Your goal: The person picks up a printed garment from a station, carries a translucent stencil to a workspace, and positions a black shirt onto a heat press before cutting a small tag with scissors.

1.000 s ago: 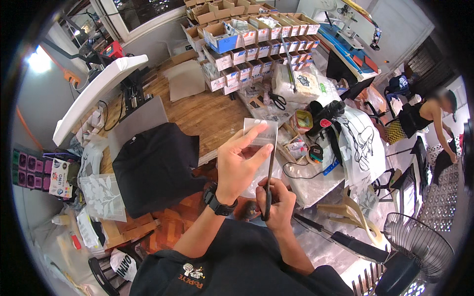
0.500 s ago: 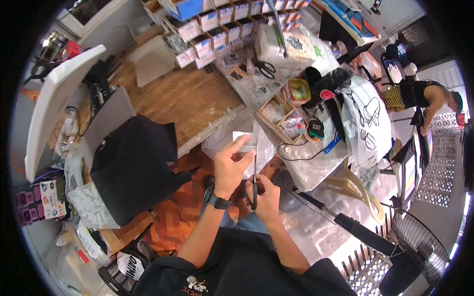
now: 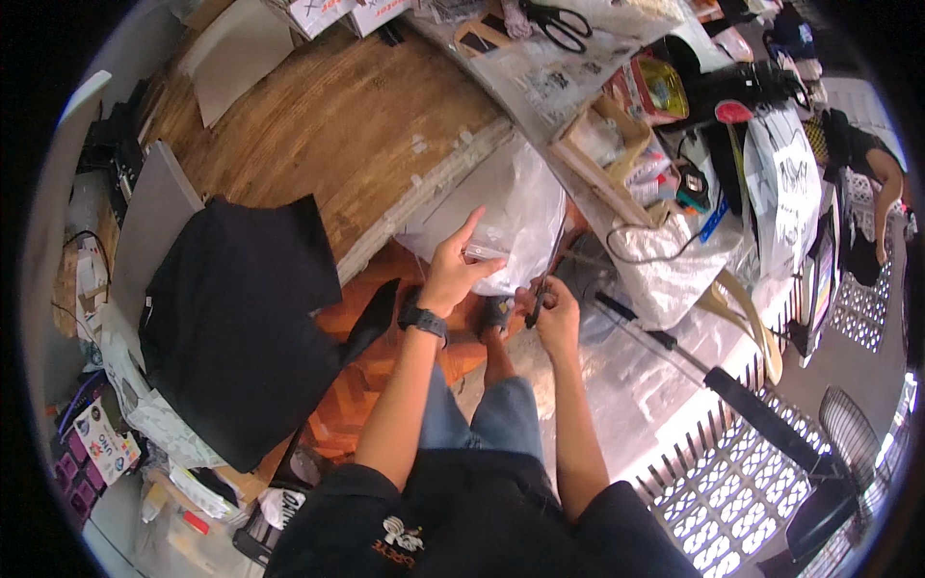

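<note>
My left hand holds a small clear plastic packet between thumb and fingers, the index finger stretched out past it. To its right, my right hand is closed round the black handles of a pair of scissors. The blades are thin and hard to make out against the background. Packet and scissors are apart. Beyond both hands, a white translucent plastic bag hangs beside the table edge, its contents hidden.
A wooden table lies ahead on the left, with black cloth nearer me. On the right, a plastic-covered table carries a wooden box, a tape measure and another pair of scissors. A fan stands lower right; a person is far right.
The scissors have moved right and down, away from the packet's right edge. My left hand has tilted the packet, so less of it shows. The view has shifted nearer the bag.
</note>
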`<state>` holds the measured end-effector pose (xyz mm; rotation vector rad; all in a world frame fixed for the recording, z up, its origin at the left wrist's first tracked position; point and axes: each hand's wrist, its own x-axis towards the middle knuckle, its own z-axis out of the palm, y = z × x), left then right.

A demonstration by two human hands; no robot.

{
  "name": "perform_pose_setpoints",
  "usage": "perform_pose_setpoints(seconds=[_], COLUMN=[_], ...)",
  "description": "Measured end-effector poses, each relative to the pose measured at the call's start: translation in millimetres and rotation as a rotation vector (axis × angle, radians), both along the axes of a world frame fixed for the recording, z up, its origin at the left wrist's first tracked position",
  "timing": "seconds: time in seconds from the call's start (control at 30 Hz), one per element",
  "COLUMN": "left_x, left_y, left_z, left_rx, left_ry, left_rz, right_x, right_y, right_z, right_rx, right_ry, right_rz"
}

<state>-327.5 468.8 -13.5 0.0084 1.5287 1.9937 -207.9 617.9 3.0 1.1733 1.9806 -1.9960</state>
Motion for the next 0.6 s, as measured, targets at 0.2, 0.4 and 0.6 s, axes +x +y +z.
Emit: perform_pose_setpoints(seconds=[0.2,0.4,0.6], left_x=[22.5,25.7,86.7], left_y=[-57.4,-58.4,-11.9], left_z=[84.7,110.8,105.7], left_rx=[0.154,0.046,0.165], left_ry=[-0.26,-0.124,-0.237], left_rz=[-0.475,-0.618,0.354], right_x=[-1.9,-7.7,2.9], right_y=[-4.4,-6.9,-6.9], right_z=[84.2,104.1,131.0], right_rx=[-0.285,-0.283,-0.176], right_ry=[0.093,0.0,0.208], right_rz=[0.111,0.287,-0.318])
